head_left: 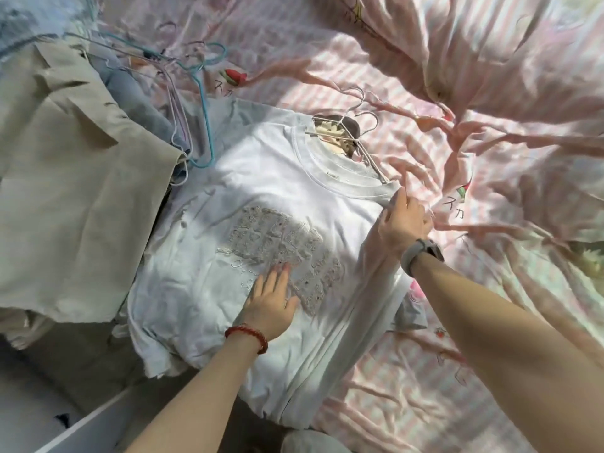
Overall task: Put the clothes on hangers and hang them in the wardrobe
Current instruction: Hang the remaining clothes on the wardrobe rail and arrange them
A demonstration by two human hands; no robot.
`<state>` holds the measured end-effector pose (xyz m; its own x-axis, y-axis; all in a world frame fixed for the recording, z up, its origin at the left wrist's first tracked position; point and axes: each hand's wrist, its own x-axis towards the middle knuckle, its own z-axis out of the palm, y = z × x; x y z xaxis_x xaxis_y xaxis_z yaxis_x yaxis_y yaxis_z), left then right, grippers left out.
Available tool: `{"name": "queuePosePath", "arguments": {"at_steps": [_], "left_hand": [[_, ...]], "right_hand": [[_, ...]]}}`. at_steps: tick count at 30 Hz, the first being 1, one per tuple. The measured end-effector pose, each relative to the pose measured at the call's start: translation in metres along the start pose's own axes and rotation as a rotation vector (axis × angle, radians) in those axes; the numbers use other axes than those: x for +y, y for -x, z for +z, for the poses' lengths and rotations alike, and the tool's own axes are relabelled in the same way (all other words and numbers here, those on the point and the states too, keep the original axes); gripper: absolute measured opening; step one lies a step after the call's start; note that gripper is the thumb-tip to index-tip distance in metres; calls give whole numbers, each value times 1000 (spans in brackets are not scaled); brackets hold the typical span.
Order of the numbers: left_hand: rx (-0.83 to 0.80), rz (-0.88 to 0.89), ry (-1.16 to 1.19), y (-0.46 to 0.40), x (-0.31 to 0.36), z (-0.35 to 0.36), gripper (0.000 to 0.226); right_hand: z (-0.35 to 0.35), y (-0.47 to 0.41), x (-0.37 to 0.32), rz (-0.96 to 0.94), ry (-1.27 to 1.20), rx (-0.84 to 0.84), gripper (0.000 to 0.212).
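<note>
Here the white T-shirt point(261, 191) lies flat on the bed point(490, 93), mid-frame. The left hand point(271, 305) presses it open-palmed, while the right hand point(403, 220) pinches its shoulder over the wire hanger point(356, 125), likely seating it.

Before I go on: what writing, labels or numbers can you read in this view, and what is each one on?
Raised lettering on the chest of the white T-shirt: several rows, too blurred to read.
Small label inside the T-shirt's collar: too small to read.
Dark marks printed on the pink striped bedsheet, near the right hand and near the spare hangers: they look like characters, not legible.
No numbers or brand names readable.
</note>
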<state>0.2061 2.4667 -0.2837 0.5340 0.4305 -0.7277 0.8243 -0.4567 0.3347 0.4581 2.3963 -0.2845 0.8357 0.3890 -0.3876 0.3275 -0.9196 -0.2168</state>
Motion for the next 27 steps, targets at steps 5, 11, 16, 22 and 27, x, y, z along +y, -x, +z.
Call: {"name": "queuePosePath", "arguments": {"at_steps": [5, 11, 16, 22, 27], "left_hand": [[-19, -17, 18, -1, 6, -12, 64], [305, 104, 195, 9, 29, -37, 53], [553, 203, 95, 15, 43, -66, 59], [560, 257, -220, 26, 45, -88, 60], [416, 235, -437, 57, 39, -84, 26]], "right_hand": [[-1, -17, -1, 15, -76, -85, 32], [4, 41, -14, -51, -359, 11, 20], [-4, 112, 8, -116, -499, -43, 22], [-26, 163, 59, -350, -401, 41, 28], [-39, 177, 77, -414, -215, 112, 26]]}}
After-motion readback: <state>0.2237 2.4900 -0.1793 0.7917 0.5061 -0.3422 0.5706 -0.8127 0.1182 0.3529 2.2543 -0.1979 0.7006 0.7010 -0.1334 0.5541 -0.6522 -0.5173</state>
